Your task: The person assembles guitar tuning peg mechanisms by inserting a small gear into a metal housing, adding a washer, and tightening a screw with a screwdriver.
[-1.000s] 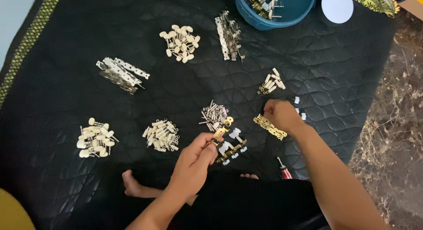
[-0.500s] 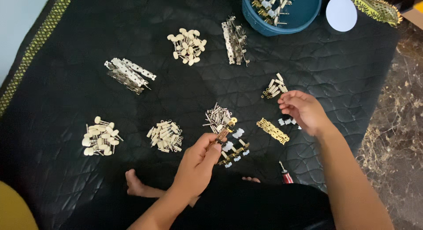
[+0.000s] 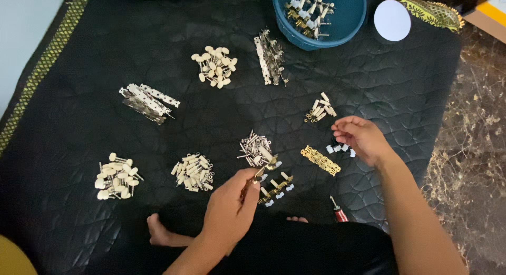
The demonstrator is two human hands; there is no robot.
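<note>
Shifted rightward off the gold plate, right hand hovering over white knobs, fingers curled empty; left hand pinching gold tuner strip beside peg pile; best held steady, level.

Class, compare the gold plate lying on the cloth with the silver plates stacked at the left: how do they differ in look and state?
The gold plate is brass-yellow; the silver plates are pale grey metal. The gold plate lies alone, while the silver plates are piled several together. The gold plate sits close to the right hand; the silver plates lie far from both hands. Both are long, narrow strips, lying slantwise on the black cloth.
</note>
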